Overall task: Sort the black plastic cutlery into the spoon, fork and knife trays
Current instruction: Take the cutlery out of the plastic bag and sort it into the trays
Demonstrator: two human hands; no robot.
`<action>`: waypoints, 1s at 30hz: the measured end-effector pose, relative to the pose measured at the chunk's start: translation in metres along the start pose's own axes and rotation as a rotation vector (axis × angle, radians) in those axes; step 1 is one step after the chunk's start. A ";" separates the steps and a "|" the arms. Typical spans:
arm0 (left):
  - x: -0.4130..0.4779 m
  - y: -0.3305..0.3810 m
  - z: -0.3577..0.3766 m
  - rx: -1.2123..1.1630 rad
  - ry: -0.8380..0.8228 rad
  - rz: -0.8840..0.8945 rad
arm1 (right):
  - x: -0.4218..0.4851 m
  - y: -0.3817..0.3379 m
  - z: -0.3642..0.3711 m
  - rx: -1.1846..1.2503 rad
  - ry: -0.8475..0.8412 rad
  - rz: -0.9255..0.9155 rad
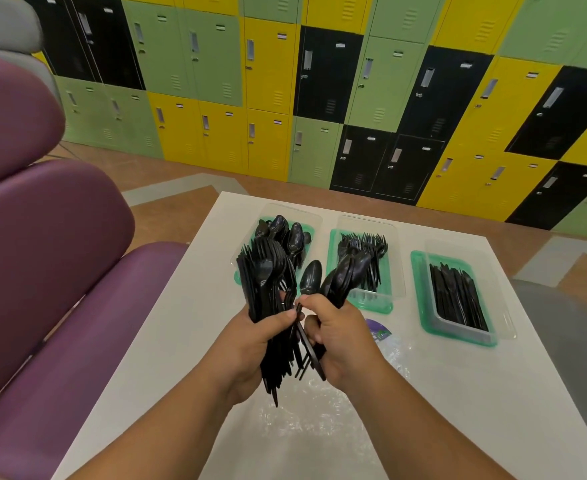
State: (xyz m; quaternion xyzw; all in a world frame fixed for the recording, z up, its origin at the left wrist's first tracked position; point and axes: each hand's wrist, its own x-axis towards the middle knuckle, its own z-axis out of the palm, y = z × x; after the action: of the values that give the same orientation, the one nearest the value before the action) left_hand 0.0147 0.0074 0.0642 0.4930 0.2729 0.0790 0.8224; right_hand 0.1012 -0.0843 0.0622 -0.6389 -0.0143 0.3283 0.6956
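- Hands are hovering close together above a white rectangular table (188, 341), thumbs almost touching.
- The left hand (261, 344) is clenching a thick bundle of black plastic forks (264, 271), with the tines pointing up and the handles sticking out below the palm.
- The right hand (340, 334) is gripping a smaller bunch of black plastic spoons (349, 268), bowls up and leaning to the right. Its thumb and forefinger are also pinching the handle of a single black plastic spoon (311, 277), which is standing between the two bundles.
- One downturned black fork (309, 348) is hanging tines-down between the hands; I cannot tell which hand is holding it.
- A crumpled sheet of clear plastic wrap (320, 417) is lying on the table beneath the wrists.
- Three clear plastic trays with green bases are sitting in a row on the far part of the table. The left tray (316, 223) is holding spoons, the middle tray (332, 251) forks, and the right tray (418, 289) knives.
- A purple padded seat (60, 271) is standing just left of the table, and a grey padded seat (569, 341) is standing on its right.
- A wall of green, yellow and black metal lockers (320, 81) is filling the background.
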 end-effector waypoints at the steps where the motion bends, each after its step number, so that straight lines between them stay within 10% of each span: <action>1: 0.001 0.000 0.000 -0.016 0.011 -0.004 | -0.001 0.000 0.000 0.023 -0.008 0.010; 23: 0.000 -0.003 0.010 0.338 0.169 0.104 | 0.001 -0.006 0.005 -0.232 0.134 -0.118; 30: -0.003 0.000 0.005 0.007 0.067 -0.096 | 0.001 -0.010 0.004 -0.067 0.001 0.046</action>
State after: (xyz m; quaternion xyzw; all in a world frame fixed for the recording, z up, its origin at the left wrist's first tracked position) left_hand 0.0144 0.0021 0.0669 0.4792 0.3241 0.0549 0.8138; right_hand 0.1046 -0.0799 0.0719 -0.6620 -0.0104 0.3431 0.6663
